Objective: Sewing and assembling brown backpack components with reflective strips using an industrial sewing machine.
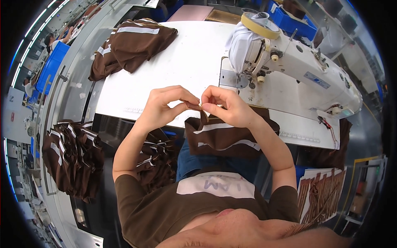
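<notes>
In front of me, my left hand (165, 105) and my right hand (223, 105) meet near the table's front edge, both pinching a corner of a brown fabric piece (227, 144) with light trim along its edge. The piece has white strips and hangs down from my fingers over my lap. Just beyond my right hand stands a white industrial sewing machine (306, 70), with white cloth (240, 49) draped on its head and a roll of yellowish tape (258, 29) on top. Its metal needle plate (233, 78) lies behind my fingers.
Brown fabric pieces (128, 45) lie on the white tabletop (190, 58) at back left. Bundles of similar pieces hang at lower left (72, 157) and beside my lap (153, 161); a stack of brown strips (320, 192) sits at lower right. Blue bins (289, 20) and co-workers (58, 43) are farther off.
</notes>
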A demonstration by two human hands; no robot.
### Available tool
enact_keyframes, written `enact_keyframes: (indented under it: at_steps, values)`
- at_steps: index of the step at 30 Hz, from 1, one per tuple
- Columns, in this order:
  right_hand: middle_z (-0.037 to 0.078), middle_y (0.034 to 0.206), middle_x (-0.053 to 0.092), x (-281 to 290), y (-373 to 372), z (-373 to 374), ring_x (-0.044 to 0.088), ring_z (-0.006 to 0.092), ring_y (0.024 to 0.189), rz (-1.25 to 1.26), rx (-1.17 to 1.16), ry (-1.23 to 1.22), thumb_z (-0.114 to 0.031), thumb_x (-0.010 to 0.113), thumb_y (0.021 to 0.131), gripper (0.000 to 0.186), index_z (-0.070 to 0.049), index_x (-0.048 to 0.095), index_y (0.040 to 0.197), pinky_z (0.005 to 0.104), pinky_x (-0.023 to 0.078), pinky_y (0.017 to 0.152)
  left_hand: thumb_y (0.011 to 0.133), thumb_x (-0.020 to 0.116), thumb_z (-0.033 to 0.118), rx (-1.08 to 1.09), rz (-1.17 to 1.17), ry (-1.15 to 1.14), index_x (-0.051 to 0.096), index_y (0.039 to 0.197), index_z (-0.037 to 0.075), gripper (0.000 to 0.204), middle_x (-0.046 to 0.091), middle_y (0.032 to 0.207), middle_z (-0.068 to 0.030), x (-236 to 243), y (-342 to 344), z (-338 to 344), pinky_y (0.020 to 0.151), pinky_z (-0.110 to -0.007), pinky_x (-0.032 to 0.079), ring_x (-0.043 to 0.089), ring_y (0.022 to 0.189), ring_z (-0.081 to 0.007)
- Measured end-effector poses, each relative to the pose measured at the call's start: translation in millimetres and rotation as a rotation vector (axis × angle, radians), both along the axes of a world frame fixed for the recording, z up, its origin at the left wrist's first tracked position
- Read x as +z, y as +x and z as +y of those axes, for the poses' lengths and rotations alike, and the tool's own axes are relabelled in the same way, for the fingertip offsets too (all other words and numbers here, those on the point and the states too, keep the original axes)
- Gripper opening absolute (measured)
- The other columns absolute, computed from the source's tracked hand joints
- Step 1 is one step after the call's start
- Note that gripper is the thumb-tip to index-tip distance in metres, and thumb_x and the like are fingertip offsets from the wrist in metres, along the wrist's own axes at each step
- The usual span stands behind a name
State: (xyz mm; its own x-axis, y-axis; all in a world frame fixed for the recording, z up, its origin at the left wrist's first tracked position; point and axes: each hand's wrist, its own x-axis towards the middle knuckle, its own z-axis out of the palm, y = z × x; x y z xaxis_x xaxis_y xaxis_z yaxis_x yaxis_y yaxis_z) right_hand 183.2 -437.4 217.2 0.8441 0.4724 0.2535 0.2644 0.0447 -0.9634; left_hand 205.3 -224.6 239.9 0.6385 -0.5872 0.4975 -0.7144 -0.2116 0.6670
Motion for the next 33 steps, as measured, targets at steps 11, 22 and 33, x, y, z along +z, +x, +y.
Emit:
enact_keyframes:
  at_steps: [11,22,33]
  values:
    - [0.011,0.066,0.055,15.8,-11.7,-5.2,0.055,0.0276,0.060,-0.725,-0.055,-0.741,-0.008,0.056,0.078,0.012,-0.004,0.050,0.087,0.0356,0.042,0.063,0.085,0.051,-0.013,0.095,0.010,-0.515,0.048,0.092,-0.006,0.010,0.050,0.092,-0.0121,8.2,-10.3,18.2,0.060,-0.025,0.059,0.060,0.073,-0.0147]
    - [0.017,0.076,0.061,63.2,23.1,86.8,0.063,0.0296,0.065,-0.422,-0.450,-0.203,-0.021,0.072,0.076,0.033,-0.001,0.050,0.091,0.0371,0.050,0.058,0.082,0.065,-0.003,0.345,-0.295,-0.270,0.055,0.088,-0.003,0.012,0.063,0.081,-0.0060,89.8,-20.7,4.4,0.056,-0.021,0.053,0.064,0.071,-0.0085]
    - [0.012,0.085,0.069,93.1,46.1,67.2,0.066,0.0188,0.076,-0.393,-0.200,-0.039,-0.021,0.067,0.081,0.027,0.000,0.066,0.097,0.0294,0.052,0.070,0.087,0.063,0.006,0.200,-0.166,-0.408,0.056,0.095,-0.003,0.014,0.062,0.087,-0.0049,128.6,33.4,33.7,0.055,-0.020,0.055,0.066,0.072,-0.0119]
